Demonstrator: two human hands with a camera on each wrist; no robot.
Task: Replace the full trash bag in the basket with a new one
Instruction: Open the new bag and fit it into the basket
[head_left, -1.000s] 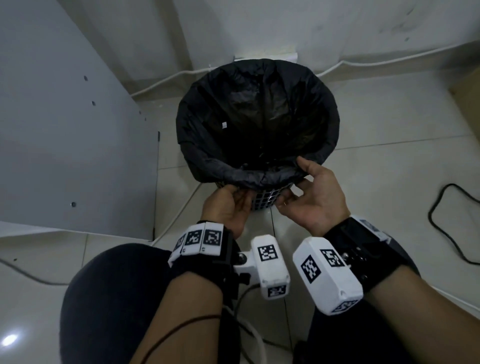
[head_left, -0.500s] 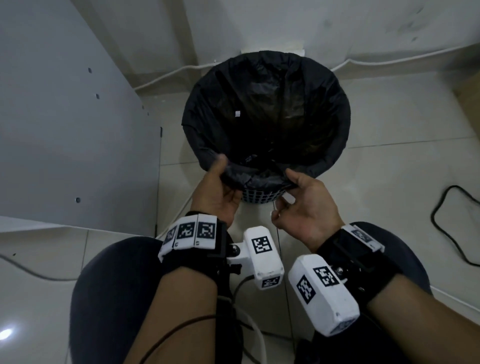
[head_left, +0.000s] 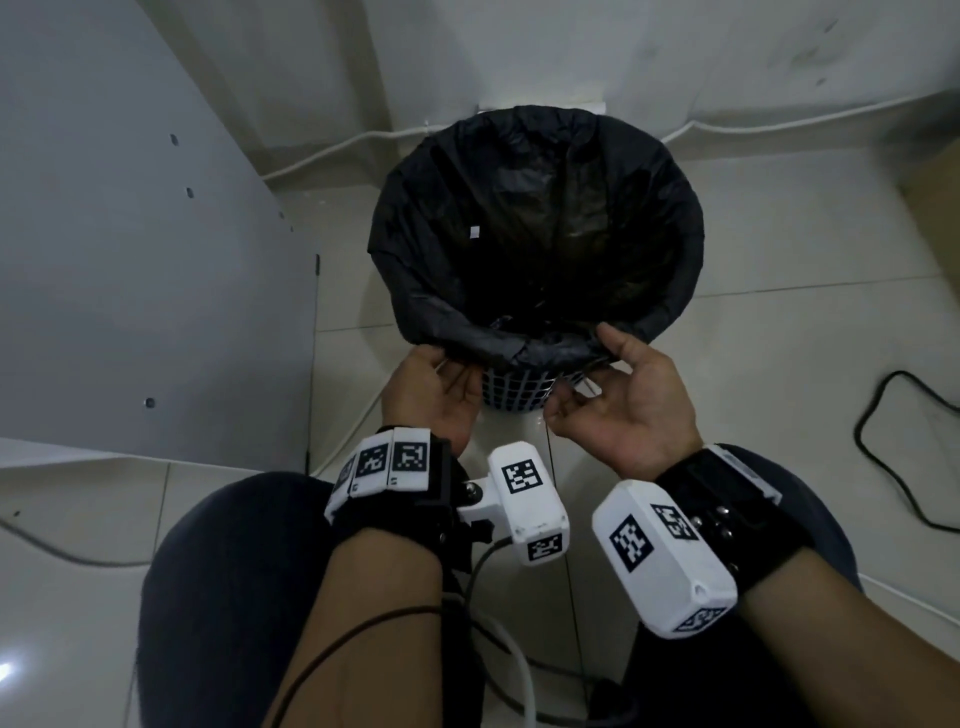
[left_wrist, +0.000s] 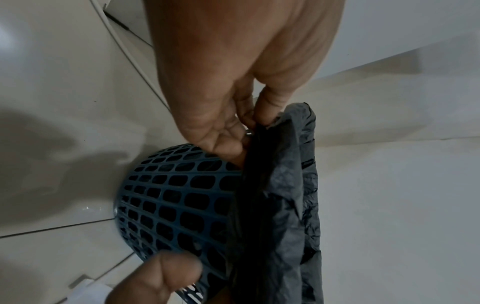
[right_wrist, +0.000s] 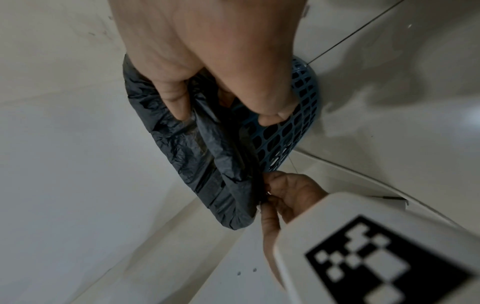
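Note:
A black trash bag (head_left: 535, 218) lines a blue mesh basket (head_left: 514, 387) on the tiled floor, its edge folded over the rim. At the near left of the rim my left hand (head_left: 434, 387) pinches the folded bag edge (left_wrist: 283, 127). At the near right my right hand (head_left: 618, 384) has its thumb on top of the fold and its fingers curled under it, against the mesh (right_wrist: 288, 127). In the right wrist view the thumb (right_wrist: 174, 98) presses into the bag (right_wrist: 192, 148). The bag's inside is dark, and its contents cannot be made out.
A grey cabinet panel (head_left: 130, 249) stands close on the left. White cable (head_left: 332, 150) runs along the wall base behind the basket. A black cord (head_left: 893, 441) loops on the floor at right. My knees (head_left: 228, 571) flank the space in front.
Both hands have shifted along the near rim: the left from gripping over the edge to pinching the fold lower, the right slightly rightward. The view has moved closer to the basket.

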